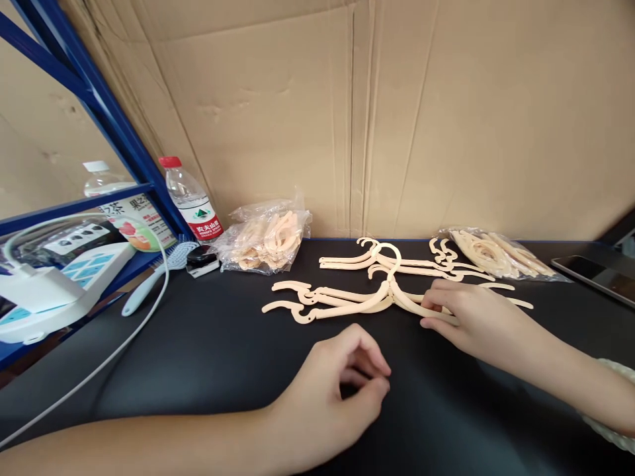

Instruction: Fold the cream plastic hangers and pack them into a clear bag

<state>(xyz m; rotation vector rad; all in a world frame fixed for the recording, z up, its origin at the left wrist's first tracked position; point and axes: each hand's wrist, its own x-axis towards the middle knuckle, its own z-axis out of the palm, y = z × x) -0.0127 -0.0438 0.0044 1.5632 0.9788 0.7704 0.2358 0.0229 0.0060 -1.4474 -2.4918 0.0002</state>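
Near the front edge of the view, my left hand [342, 396] is curled loosely above the black table. Its thumb and index fingertips are close together, and nothing shows between them. My right hand [471, 311] reaches in from the right and pinches the right arm of a cream folding clothes hanger [360, 305], which is spread out flat with its hook upward. Another cream hanger lies directly against it, overlapping. Behind these are more folded-style hangers [347, 262], partly covered by the front one's hook. My right fingers hide part of the hanger's arm.
Plastic bags of hangers lie at the back left [268, 238] and back right [501, 254]. A phone [598, 277] rests at the right edge. Leftward are a red-capped water bottle [193, 201], a hairbrush [161, 274], a white cable [133, 337], a power strip [94, 277] and a blue frame [114, 125].
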